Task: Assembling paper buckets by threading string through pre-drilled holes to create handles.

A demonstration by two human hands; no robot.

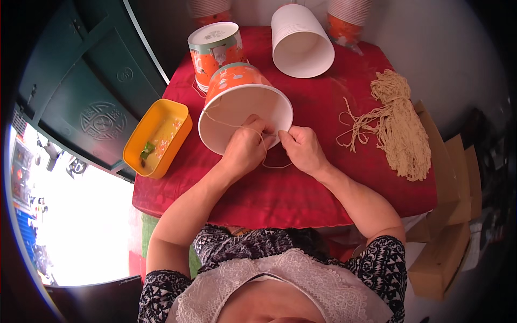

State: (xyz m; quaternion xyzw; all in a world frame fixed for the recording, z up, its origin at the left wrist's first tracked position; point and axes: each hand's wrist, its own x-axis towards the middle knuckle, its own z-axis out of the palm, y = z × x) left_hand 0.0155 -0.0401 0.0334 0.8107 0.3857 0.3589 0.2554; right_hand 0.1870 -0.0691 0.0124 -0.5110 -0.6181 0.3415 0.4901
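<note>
A paper bucket (237,79), orange-printed outside and white inside, lies tipped with its wide mouth toward me. Thin beige cord (224,123) runs from the left part of its rim across the opening to my hands and sags in a loop below them. My left hand (245,146) is closed at the mouth, fingertips inside the bucket near the right rim, with the cord passing over its fingers. At the right edge of the rim, my right hand (305,151) pinches the cord between thumb and finger. The exact spot between the fingertips is partly hidden.
Behind stands an upside-down orange bucket (216,54); a white bucket (302,46) lies beyond. A yellow tray (175,149) with small bits sits left, a beige cord bundle (405,134) right. Stacked buckets (347,22) stand at the back. Cardboard boxes (441,258) flank the red-covered table (323,207).
</note>
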